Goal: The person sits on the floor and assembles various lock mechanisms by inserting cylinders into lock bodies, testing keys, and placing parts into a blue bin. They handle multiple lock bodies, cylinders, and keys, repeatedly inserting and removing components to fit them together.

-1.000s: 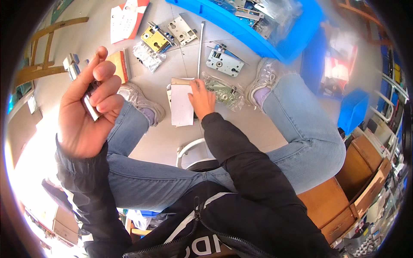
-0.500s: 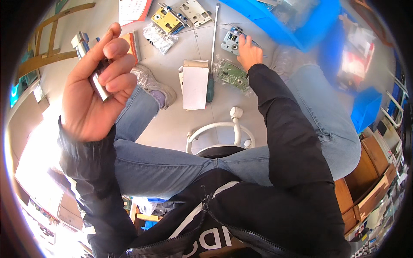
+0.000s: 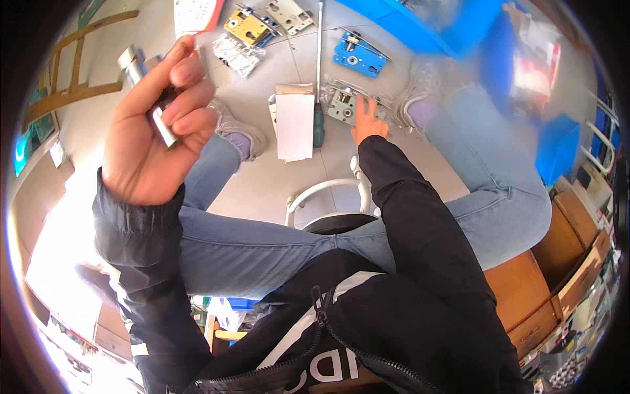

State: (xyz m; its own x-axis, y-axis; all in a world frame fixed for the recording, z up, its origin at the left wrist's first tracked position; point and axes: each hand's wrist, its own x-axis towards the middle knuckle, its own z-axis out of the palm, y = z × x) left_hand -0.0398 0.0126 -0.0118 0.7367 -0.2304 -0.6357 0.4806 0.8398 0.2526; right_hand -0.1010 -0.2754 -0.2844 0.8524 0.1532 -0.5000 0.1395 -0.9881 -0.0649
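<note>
My left hand [image 3: 154, 134] is raised at the left, its fingers closed around a silver lock cylinder [image 3: 165, 128] that slants up past the fingers to a shiny round end. Farther off, my right hand [image 3: 369, 123] grips a grey mortise lock body [image 3: 342, 104] low over the floor; its fingers lie across the plate and the thumb is hidden. Clear plastic wrap shows around that lock. Just beyond it lies a blue mortise lock body [image 3: 359, 55] with a bright latch part on top.
A long screwdriver [image 3: 319, 65] lies beside a white box [image 3: 294, 126]. Beyond are a yellow lock body [image 3: 245, 27], a cream lock plate [image 3: 290, 16] and a bag of small parts [image 3: 236, 55]. A large blue bin [image 3: 400, 23] stands at the far right; a white stool base [image 3: 321, 190] is below me.
My right hand has brought the grey lock body nearer, over where a green plate in plastic showed. The blue lock body is now uncovered. My left hand still holds the cylinder.
</note>
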